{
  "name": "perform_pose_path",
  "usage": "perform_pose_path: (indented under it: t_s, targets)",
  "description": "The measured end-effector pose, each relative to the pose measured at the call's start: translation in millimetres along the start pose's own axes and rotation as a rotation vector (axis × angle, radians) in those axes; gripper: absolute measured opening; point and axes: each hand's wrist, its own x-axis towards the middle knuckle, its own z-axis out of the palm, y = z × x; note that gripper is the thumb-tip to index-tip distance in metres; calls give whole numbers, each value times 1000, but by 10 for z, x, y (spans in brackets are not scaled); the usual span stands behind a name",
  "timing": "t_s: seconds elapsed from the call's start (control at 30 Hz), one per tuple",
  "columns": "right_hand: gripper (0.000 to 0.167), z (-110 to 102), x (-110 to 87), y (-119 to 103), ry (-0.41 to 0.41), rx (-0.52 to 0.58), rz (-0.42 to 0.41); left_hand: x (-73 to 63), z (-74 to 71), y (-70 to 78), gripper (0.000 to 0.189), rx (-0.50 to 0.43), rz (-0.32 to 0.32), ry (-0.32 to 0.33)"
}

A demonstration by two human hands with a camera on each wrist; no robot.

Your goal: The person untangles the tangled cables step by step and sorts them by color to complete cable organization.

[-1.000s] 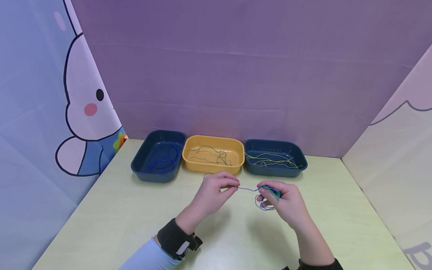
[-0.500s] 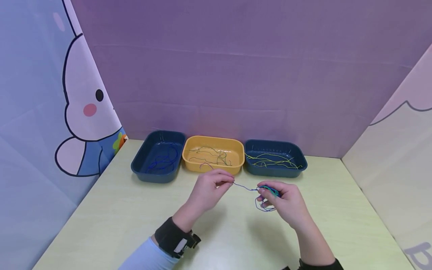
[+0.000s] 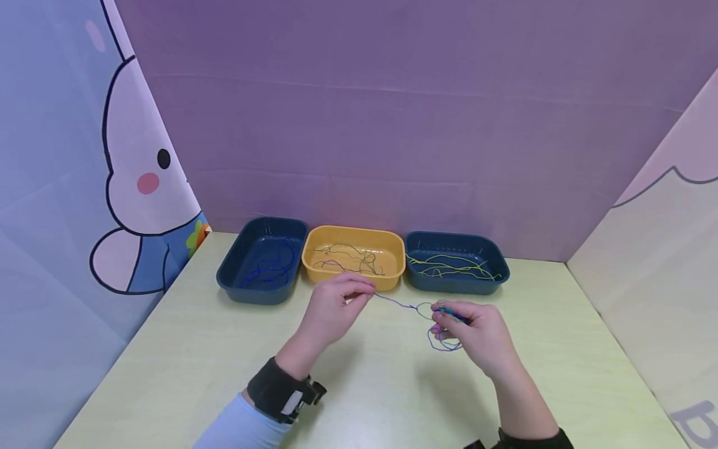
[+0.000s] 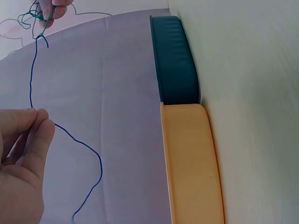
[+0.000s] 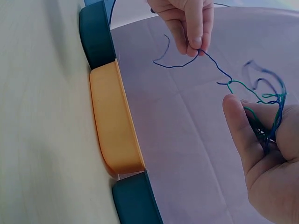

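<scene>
My left hand point(image 3: 335, 308) pinches a blue thread point(image 4: 31, 79) between thumb and fingertips, in front of the yellow tray. One free end of the thread trails beyond those fingers. Toward the right, the thread runs to a green loop point(image 5: 243, 85), where it hooks over the green strand with a short blue tail. My right hand point(image 3: 477, 333) holds a tangled bundle of blue and green threads point(image 5: 280, 100) between thumb and fingers. Loose blue loops hang below that hand in the head view. Part of the bundle is hidden in the palm.
Three trays stand in a row along the back of the table point(image 3: 387, 399): a dark blue tray point(image 3: 229, 280) with blue threads, a yellow tray point(image 3: 314, 277) with thin green threads, and another dark blue tray point(image 3: 449, 287) with yellow threads. A purple cloth wall point(image 3: 381, 137) rises behind them.
My left hand has moved left and slightly up, drawing the blue thread out. A green loop now stretches out from the bundle toward it. My right hand has barely moved.
</scene>
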Motion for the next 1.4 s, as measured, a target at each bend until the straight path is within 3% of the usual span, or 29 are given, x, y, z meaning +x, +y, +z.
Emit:
perform_pose_path:
  t_s: [0.33,0.57,0.7,1.2,1.4]
  targets:
    - [19,-45,0,2,39,4,3,35,-183,-87,9,-4,15,88]
    - [19,-181,-17,1,132,-32,17,85,-453,-160,7,-28,-72,208]
    - [21,-214,-12,14,140,-11,-2,83,-516,-170,8,-32,-114,200]
    - [19,-211,12,25,161,1,-27,113,-518,-209,9,15,-153,208]
    - [20,-228,15,49,164,-1,-23,213,-621,-277,8,64,-216,145]
